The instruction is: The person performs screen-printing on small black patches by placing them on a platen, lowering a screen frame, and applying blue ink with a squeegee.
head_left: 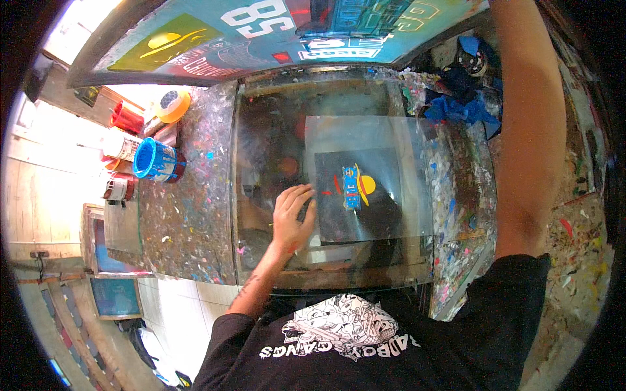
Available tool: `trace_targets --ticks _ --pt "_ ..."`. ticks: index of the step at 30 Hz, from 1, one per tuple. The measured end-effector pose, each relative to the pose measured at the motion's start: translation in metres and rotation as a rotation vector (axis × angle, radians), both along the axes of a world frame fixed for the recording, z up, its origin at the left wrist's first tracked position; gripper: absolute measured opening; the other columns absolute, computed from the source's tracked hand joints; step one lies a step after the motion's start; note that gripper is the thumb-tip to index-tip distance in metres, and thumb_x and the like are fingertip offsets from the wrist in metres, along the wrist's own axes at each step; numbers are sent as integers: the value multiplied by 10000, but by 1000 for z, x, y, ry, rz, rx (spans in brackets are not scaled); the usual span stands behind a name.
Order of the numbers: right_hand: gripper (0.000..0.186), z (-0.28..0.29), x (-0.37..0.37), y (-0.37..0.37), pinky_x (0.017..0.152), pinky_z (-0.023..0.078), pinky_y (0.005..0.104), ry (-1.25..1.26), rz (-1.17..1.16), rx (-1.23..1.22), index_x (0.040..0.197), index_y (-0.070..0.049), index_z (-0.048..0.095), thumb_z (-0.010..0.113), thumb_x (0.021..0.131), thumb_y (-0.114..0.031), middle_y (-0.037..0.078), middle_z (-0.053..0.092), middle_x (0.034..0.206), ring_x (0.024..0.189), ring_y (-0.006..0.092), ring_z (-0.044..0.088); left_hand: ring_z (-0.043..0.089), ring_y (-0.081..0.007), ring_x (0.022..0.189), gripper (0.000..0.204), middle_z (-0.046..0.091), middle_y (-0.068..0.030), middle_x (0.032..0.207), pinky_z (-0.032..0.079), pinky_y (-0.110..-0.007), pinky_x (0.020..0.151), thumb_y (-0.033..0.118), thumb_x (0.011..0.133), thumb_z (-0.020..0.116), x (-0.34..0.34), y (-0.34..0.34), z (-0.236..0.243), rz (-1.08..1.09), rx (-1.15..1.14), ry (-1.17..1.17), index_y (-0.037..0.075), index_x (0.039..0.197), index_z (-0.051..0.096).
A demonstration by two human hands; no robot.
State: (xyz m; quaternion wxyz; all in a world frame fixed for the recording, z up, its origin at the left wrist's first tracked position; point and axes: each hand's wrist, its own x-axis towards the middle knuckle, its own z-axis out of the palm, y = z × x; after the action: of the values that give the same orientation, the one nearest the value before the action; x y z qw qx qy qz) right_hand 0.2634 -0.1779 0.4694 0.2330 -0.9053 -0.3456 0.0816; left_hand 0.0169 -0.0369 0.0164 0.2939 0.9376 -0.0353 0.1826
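Observation:
My left hand (293,216) lies flat, fingers apart, on the left edge of a black cloth (355,208) that sits on a glass-topped printing bed (261,215). A clear plastic sheet (404,140) covers the cloth. On the cloth is a small print in blue, yellow and red (355,186). My right arm (525,130) reaches up and away past the top edge of the picture; its hand is out of view. A raised printing screen (274,29) with coloured designs hangs over the far side of the bed.
Paint-spattered worktop (189,215) lies left of the bed, with a blue tub (155,160), several paint pots (120,146) and a roll of tape (172,103). Blue rags (460,107) are heaped at the far right. Framed screens (114,296) lean on the floor at lower left.

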Motion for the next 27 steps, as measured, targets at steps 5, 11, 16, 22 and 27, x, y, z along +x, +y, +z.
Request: trace_targets --ticks 5,11,16,22,27 --pt "779 -35 -32 -13 879 550 356 -485 168 -24 1129 73 734 847 680 -554 214 741 1116 1005 309 708 627 -381 1213 380 634 -246 1333 478 -460 1053 126 906 696 52 -102 51 -287 -470 270 1 1265 675" --pt "656 -165 -91 -51 820 503 467 -710 199 157 1097 -83 631 889 546 -330 133 654 1048 945 357 652 480 -440 1359 571 569 -223 1426 311 -615 1143 364 833 791 -24 -73 162 68 68 -574 91 1322 678" --pt "488 -289 -188 -101 755 488 394 -736 239 101 1060 -91 608 788 745 -416 75 567 893 837 267 609 588 -335 1120 618 642 -167 1151 435 -505 995 433 771 851 -82 0 157 190 234 243 -10 1140 630" --pt "318 -364 -189 -94 818 483 422 -416 189 -27 1052 -73 598 727 907 -324 108 579 947 935 297 598 615 -332 1009 512 668 -147 1054 468 -454 916 348 742 872 -108 -6 35 139 212 31 -18 1034 663" --pt "294 -383 -153 -77 795 504 420 -278 291 61 1046 -75 596 732 899 -290 113 591 943 937 303 616 618 -337 1045 521 679 -155 1102 467 -455 937 325 748 870 -108 -5 30 148 190 42 -31 1075 673"
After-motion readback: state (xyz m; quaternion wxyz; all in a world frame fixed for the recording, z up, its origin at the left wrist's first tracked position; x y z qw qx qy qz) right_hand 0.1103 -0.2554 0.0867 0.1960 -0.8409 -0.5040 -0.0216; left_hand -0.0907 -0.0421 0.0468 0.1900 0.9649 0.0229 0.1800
